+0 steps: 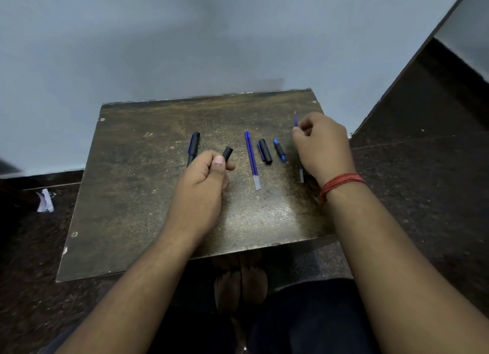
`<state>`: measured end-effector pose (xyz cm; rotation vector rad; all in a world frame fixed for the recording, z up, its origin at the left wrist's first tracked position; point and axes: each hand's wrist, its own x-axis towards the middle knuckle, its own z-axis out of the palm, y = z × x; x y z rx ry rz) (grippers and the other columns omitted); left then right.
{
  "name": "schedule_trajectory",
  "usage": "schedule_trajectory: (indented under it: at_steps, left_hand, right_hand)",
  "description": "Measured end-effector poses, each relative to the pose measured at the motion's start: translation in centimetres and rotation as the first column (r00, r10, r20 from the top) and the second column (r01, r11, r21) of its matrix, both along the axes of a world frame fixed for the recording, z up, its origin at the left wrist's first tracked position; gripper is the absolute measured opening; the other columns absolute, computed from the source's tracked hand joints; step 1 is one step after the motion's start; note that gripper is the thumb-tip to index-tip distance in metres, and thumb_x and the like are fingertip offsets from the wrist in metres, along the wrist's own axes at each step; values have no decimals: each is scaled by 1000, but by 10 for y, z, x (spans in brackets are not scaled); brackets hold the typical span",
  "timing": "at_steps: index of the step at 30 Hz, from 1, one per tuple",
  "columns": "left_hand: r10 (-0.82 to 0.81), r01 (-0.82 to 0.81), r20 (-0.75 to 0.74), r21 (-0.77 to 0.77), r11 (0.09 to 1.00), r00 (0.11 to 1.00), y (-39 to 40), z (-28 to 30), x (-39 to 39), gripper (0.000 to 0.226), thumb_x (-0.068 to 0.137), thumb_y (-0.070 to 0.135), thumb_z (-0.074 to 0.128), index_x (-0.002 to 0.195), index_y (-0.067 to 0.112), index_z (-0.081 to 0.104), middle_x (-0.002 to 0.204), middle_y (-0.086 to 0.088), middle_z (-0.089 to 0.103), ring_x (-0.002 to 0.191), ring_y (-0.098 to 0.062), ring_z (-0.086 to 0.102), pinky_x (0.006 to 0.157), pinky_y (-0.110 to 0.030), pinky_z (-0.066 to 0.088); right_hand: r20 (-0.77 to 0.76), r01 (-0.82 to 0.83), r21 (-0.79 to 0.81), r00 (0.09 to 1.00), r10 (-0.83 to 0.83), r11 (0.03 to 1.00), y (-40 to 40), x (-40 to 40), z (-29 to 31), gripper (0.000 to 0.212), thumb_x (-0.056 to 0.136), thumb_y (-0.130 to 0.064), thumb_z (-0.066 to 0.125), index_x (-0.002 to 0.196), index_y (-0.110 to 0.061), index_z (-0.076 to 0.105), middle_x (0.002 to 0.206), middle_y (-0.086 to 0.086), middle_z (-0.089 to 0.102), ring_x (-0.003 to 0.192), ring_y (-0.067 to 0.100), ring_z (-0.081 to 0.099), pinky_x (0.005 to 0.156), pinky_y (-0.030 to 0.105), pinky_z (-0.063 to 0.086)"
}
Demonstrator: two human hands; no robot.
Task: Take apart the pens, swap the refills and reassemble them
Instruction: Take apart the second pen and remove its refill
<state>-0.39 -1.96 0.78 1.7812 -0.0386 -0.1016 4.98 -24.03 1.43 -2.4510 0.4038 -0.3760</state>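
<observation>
Head view: small worn brown board [148,194] on a dark speckled floor, grey wall behind.

Left hand [203,184] is curled round a black pen barrel [227,153]; its open end sticks out past the thumb, pointing up and away. Fingers clamped on it, thumb on top.

Right hand [321,144], red thread [341,184] at the wrist, pinches a blue refill [295,119] between thumb and fingertips. Tip shows above the knuckles, clear tail end below the hand near the board; I cannot tell if the tail touches it.

On the board, left to right:
- capped black pen [193,147] with blue clip, just beside the left hand, its lower end hidden behind the knuckles
- two blue refills [252,159] lying side by side, touching, tips away from the person, between the hands
- black cap [265,151] with blue clip, near those refills
- short black-and-blue pen piece [279,150], between the cap and the right hand

Crumpled white scrap [45,200] on the floor, well left of the board. Bare feet [239,287] show under the near edge.
</observation>
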Motion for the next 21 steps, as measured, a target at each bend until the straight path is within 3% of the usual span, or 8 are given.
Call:
schedule_trajectory:
  at_steps: [5,21]
  left_hand:
    - [-11,11,-10,-5,1000,1000,1,0,0,31,109,35,40,93,24,65,66,6,46,55,-10,37,56,-32,29]
    - [-21,21,-14,-13,1000,1000,2,-1,0,31,103,43,40,92,28,65,64,10,47,53,-9,37,54,-31,29]
  right_hand:
    - [-98,-31,-128,995,19,991,6,0,-2,10,93,-24,58,89,-15,63,88,6,65,88,28,61,80,42,55]
    - [-155,-11,-116,988,-7,993,9,0,1,13,90,-28,64,90,-16,63,93,6,66,92,26,62,83,41,55]
